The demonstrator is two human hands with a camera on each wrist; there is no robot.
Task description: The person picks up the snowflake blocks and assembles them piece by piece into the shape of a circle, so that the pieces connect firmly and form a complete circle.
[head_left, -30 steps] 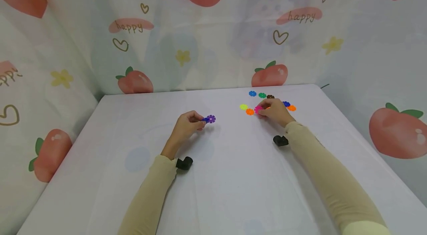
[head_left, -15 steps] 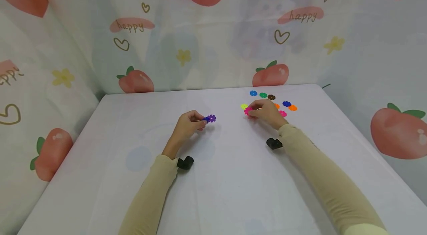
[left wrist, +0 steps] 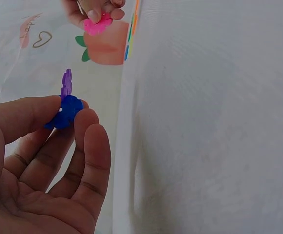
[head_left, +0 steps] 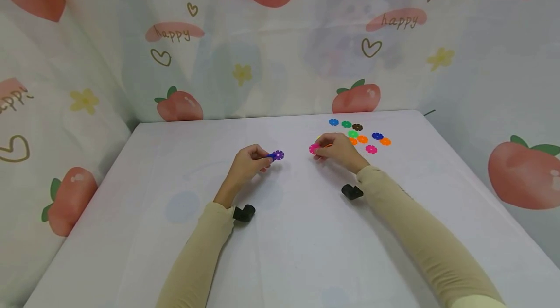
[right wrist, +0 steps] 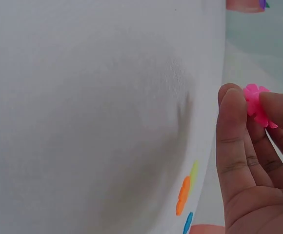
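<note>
In the head view my left hand holds two joined snowflake building discs over the table. Thumb and fingers pinch the dark blue disc. The purple disc stands up from its edge, set at an angle to it. Across a small gap to the right, my right hand pinches a pink snowflake disc between thumb and fingertips. The pink disc faces the purple disc. Part of the pink disc is hidden by the fingers, and the right hand covers some loose discs behind it.
Several loose discs lie at the back right of the white table, among them a light blue disc, a brown disc and another pink disc. A printed curtain rises behind the table's far edge.
My right hand has brought the pink disc leftward from the loose discs, towards the left hand. The left hand stays nearly still with the joined blue and purple discs.
</note>
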